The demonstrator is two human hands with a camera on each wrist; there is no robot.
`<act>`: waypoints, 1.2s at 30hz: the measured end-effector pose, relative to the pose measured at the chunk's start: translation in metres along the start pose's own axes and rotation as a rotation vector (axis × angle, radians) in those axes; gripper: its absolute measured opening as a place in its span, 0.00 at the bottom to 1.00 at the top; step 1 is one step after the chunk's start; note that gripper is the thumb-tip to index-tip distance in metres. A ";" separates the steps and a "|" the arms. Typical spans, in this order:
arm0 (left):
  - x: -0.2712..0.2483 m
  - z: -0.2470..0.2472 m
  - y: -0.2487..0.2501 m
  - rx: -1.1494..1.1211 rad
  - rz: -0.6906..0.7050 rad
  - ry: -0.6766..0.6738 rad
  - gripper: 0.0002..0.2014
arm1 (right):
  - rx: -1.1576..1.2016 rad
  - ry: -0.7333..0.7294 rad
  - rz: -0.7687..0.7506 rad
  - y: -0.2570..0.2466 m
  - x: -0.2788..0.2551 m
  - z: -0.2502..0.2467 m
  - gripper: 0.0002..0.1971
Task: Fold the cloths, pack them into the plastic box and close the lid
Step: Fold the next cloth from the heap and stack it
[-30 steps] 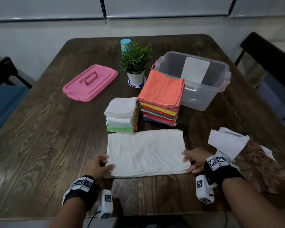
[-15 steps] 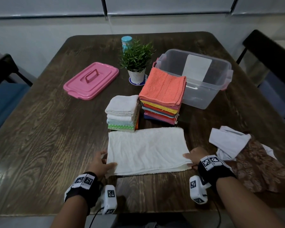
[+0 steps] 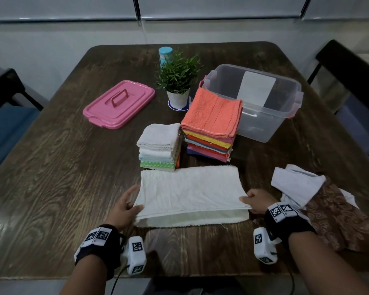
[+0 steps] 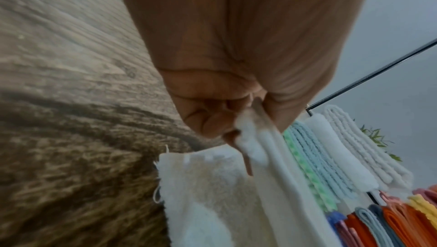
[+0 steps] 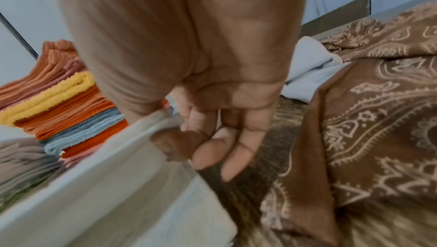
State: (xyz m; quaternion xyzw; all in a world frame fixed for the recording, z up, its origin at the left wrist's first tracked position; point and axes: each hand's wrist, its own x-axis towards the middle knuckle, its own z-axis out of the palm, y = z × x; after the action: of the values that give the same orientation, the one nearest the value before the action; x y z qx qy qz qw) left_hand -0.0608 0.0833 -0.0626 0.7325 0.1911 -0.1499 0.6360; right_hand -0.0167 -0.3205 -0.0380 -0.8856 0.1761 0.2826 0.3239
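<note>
A white cloth point(image 3: 190, 192) lies folded on the dark wooden table point(image 3: 62, 177) near the front edge. My left hand point(image 3: 129, 206) pinches the upper layer at its left end point(image 4: 250, 138). My right hand point(image 3: 252, 200) pinches the same layer at its right end point(image 5: 151, 125). That layer is lifted a little off the lower one. Behind stand two stacks of folded cloths, a pale one point(image 3: 160, 150) and a coloured one point(image 3: 211, 124) topped with orange. The clear plastic box point(image 3: 262, 124) stands open at the back right. Its pink lid point(image 3: 118, 104) lies at the back left.
A small potted plant point(image 3: 178, 81) and a blue-capped bottle point(image 3: 165, 54) stand between lid and box. A brown patterned cloth point(image 3: 339, 216) and a pale crumpled cloth point(image 3: 296, 184) lie at my right. Dark chairs stand on both sides of the table.
Both hands have taken hold of the white cloth's upper layer at its ends and raised it slightly, baring the lower layer's front edge.
</note>
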 end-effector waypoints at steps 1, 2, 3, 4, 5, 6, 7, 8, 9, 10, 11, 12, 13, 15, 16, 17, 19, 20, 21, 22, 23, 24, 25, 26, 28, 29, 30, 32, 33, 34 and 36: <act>0.001 -0.002 -0.002 0.012 0.006 -0.002 0.31 | -0.009 -0.012 -0.010 0.001 0.000 0.000 0.14; 0.002 -0.004 -0.005 0.037 0.005 -0.019 0.31 | -0.031 -0.027 -0.014 0.003 -0.001 0.000 0.14; 0.002 -0.004 -0.006 0.063 -0.004 -0.047 0.33 | -0.063 -0.048 -0.014 0.004 -0.001 0.000 0.14; 0.002 -0.003 -0.008 0.072 -0.017 -0.077 0.35 | -0.103 -0.074 -0.007 0.005 -0.002 0.001 0.14; 0.002 -0.002 -0.009 0.079 -0.035 -0.091 0.36 | -0.139 -0.100 0.004 0.006 -0.002 0.002 0.14; 0.002 0.000 -0.010 0.095 -0.042 -0.100 0.37 | -0.172 -0.126 0.020 0.006 -0.002 0.004 0.14; 0.002 0.002 -0.010 0.109 -0.044 -0.102 0.37 | -0.201 -0.146 0.032 0.005 -0.002 0.004 0.15; 0.002 0.005 -0.009 0.129 -0.039 -0.105 0.38 | -0.231 -0.157 0.044 0.004 -0.002 0.005 0.16; 0.003 0.005 -0.008 0.148 -0.034 -0.107 0.38 | -0.261 -0.161 0.052 0.003 -0.002 0.005 0.17; 0.004 0.006 -0.007 0.178 -0.029 -0.109 0.38 | -0.286 -0.163 0.060 0.001 -0.002 0.005 0.18; 0.005 0.005 -0.008 0.206 -0.022 -0.105 0.38 | -0.310 -0.160 0.066 -0.001 -0.002 0.005 0.18; 0.008 0.003 -0.009 0.237 -0.015 -0.098 0.39 | -0.339 -0.159 0.074 -0.002 -0.002 0.005 0.18; 0.009 0.001 -0.011 0.256 -0.010 -0.093 0.39 | -0.369 -0.159 0.080 -0.003 -0.003 0.005 0.19; 0.009 0.000 -0.013 0.291 0.004 -0.086 0.39 | -0.423 -0.162 0.083 -0.004 -0.004 0.005 0.20; 0.008 -0.001 -0.014 0.306 0.013 -0.081 0.39 | -0.440 -0.162 0.086 -0.004 -0.005 0.005 0.20; 0.008 -0.002 -0.016 0.308 0.019 -0.073 0.39 | -0.452 -0.161 0.083 -0.004 -0.005 0.006 0.20; 0.005 -0.002 -0.017 0.308 0.030 -0.066 0.39 | -0.482 -0.160 0.083 -0.006 -0.006 0.005 0.22; 0.004 -0.002 -0.017 0.317 0.037 -0.061 0.38 | -0.499 -0.160 0.089 -0.008 -0.007 0.005 0.22; 0.004 -0.002 -0.017 0.323 0.042 -0.054 0.38 | -0.511 -0.161 0.091 -0.008 -0.007 0.004 0.23; 0.005 -0.003 -0.017 0.334 0.039 -0.049 0.37 | -0.527 -0.166 0.100 -0.009 -0.007 0.004 0.24; 0.006 -0.003 -0.017 0.340 0.029 -0.043 0.37 | -0.536 -0.171 0.103 -0.009 -0.005 0.004 0.25; 0.007 -0.004 -0.016 0.356 0.025 -0.040 0.37 | -0.547 -0.183 0.119 -0.011 -0.005 0.004 0.25; 0.007 -0.005 -0.016 0.378 0.024 -0.032 0.38 | -0.563 -0.197 0.124 -0.012 -0.004 0.004 0.25; 0.007 -0.006 -0.016 0.417 0.027 -0.026 0.38 | -0.596 -0.215 0.136 -0.013 -0.003 0.004 0.24; 0.007 -0.006 -0.016 0.452 0.018 -0.014 0.38 | -0.635 -0.221 0.139 -0.015 -0.006 0.004 0.21; 0.006 -0.005 -0.015 0.433 0.015 -0.004 0.36 | -0.629 -0.206 0.120 -0.015 -0.007 0.003 0.20; 0.004 -0.003 -0.013 0.417 0.017 0.022 0.31 | -0.612 -0.162 0.117 -0.013 -0.007 0.002 0.26; -0.001 -0.001 -0.004 0.449 0.066 0.137 0.23 | -0.572 -0.018 0.091 -0.019 -0.013 -0.002 0.38; -0.001 0.000 0.001 0.494 0.116 0.214 0.21 | -0.562 0.068 0.045 -0.025 -0.018 -0.003 0.38; -0.003 0.002 0.009 0.549 0.166 0.285 0.19 | -0.563 0.150 -0.004 -0.034 -0.022 -0.003 0.36; -0.002 0.011 0.025 0.642 0.279 0.346 0.16 | -0.551 0.326 -0.178 -0.053 -0.027 0.003 0.27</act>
State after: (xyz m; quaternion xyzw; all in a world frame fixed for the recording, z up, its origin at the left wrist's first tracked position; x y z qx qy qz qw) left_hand -0.0504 0.0690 -0.0412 0.9276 0.1372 0.0115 0.3472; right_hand -0.0123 -0.2762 0.0020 -0.9853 0.0647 0.1449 0.0633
